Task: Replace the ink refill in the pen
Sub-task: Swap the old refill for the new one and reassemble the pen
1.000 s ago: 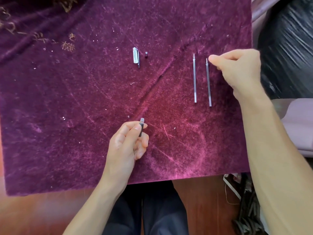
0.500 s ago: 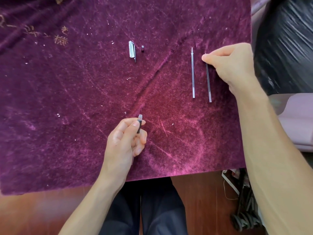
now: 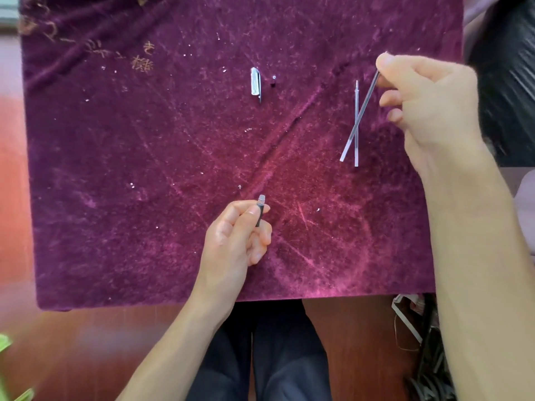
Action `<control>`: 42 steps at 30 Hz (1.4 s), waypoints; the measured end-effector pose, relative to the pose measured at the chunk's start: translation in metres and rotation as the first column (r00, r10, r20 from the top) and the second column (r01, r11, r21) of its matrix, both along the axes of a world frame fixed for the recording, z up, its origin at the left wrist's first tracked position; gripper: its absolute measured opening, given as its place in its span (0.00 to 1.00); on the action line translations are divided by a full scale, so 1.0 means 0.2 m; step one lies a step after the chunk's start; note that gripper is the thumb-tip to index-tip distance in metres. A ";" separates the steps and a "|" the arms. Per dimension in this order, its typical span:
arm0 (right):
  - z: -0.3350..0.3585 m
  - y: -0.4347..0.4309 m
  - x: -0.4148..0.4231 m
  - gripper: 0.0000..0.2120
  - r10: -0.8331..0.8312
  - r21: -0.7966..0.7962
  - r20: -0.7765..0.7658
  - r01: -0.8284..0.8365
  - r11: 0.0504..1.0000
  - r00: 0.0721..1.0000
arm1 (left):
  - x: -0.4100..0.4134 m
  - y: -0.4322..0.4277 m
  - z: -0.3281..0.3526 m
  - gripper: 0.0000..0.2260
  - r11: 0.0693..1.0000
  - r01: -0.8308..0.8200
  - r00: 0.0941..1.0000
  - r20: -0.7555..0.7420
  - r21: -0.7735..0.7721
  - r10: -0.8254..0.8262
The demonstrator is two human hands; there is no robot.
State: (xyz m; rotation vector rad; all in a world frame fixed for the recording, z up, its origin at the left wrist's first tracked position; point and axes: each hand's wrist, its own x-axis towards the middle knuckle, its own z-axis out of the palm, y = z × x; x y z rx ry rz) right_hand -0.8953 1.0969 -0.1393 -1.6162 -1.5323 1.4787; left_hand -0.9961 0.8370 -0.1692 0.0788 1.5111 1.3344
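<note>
The right hand [image 3: 428, 105] pinches the thin grey plastic ink refill [image 3: 360, 114] by its upper end, its fingers [image 3: 385, 60] closed on it, slanting across a second clear refill [image 3: 356, 123] lying on the purple velvet cloth [image 3: 144, 154]. Left of both, the left hand [image 3: 234, 241] grips the dark pen barrel [image 3: 260, 211]. The refill looks light, springy and slick, so a grip nearer mid-length would likely steady it.

One head-worn view — looking steeply down, close over the purple cloth [image 3: 144, 169] — no second view

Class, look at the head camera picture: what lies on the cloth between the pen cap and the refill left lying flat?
Only a tiny dark pen part, just right of the pen cap; beyond it, bare purple cloth up to the flat refill.
</note>
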 end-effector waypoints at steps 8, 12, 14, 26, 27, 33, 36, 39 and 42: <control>-0.07 -0.32 -0.19 0.12 -0.150 -0.353 -0.259 0.050 0.934 0.954 | -0.02 -0.05 -0.01 0.11 0.999 -0.038 0.999 -0.010 -0.008 0.038; -0.11 -0.43 -0.24 0.11 -0.233 -0.458 -0.303 0.073 0.886 0.924 | -0.03 -0.06 -0.01 0.11 0.999 -0.054 0.999 -0.002 0.001 0.054; -0.11 -0.46 -0.25 0.10 -0.251 -0.479 -0.305 0.080 0.874 0.919 | -0.04 -0.07 -0.01 0.11 0.998 -0.058 0.998 0.002 0.005 0.058; -0.14 -0.50 -0.23 0.08 -0.255 -0.473 -0.286 0.095 0.876 0.924 | -0.01 -0.07 0.01 0.09 0.996 -0.080 0.997 0.023 0.032 0.079; -0.14 -0.50 -0.23 0.08 -0.251 -0.467 -0.282 0.096 0.879 0.926 | 0.00 -0.07 0.01 0.09 0.997 -0.076 0.997 0.022 0.032 0.076; -0.15 -0.49 -0.19 0.09 -0.240 -0.453 -0.270 0.097 0.886 0.933 | 0.02 -0.06 0.01 0.09 0.998 -0.058 0.998 0.019 0.028 0.058; -0.15 -0.49 -0.18 0.08 -0.249 -0.451 -0.271 0.106 0.886 0.930 | 0.03 -0.06 0.01 0.09 0.998 -0.050 0.999 0.016 0.030 0.050; -0.15 -0.49 -0.16 0.08 -0.270 -0.464 -0.277 0.118 0.878 0.922 | 0.04 -0.05 0.01 0.08 0.999 -0.046 0.999 0.013 0.027 0.046; -0.15 -0.48 -0.14 0.10 -0.279 -0.477 -0.289 0.115 0.871 0.916 | 0.05 -0.04 0.01 0.08 0.999 -0.034 0.999 0.007 0.021 0.034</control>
